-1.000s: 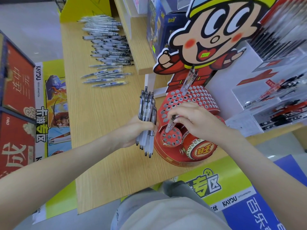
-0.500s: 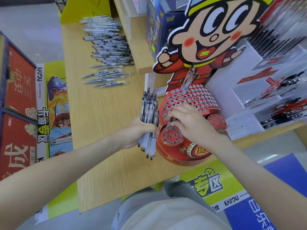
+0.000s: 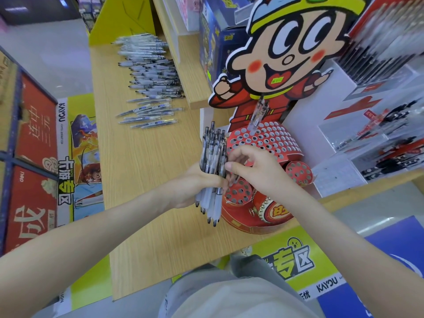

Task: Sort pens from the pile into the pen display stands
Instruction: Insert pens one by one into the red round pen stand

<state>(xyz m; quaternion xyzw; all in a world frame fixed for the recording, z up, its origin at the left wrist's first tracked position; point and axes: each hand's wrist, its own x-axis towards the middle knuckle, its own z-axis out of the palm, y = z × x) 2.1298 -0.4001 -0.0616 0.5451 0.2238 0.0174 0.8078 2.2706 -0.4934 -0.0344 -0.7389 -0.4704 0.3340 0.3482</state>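
**Drawing next pen**

Left hand [image 3: 195, 184] fingers wrap the pen bundle [image 3: 210, 154] just left of the red stand [image 3: 270, 143]. Right hand [image 3: 257, 171] fingers pinch its rightmost pen [image 3: 223, 157]. Next: pull it free, aim tip at an empty hole.

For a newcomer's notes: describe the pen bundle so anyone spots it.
Find the big cartoon cutout; below it sits the red holed stand. Just left of it, the left hand grips the pen bundle upright, unlike the loose pile lying flat farther back.

The top edge crops the pen display stand [image 3: 263, 143]; the pen rack [image 3: 390, 42] beside it is blurred.
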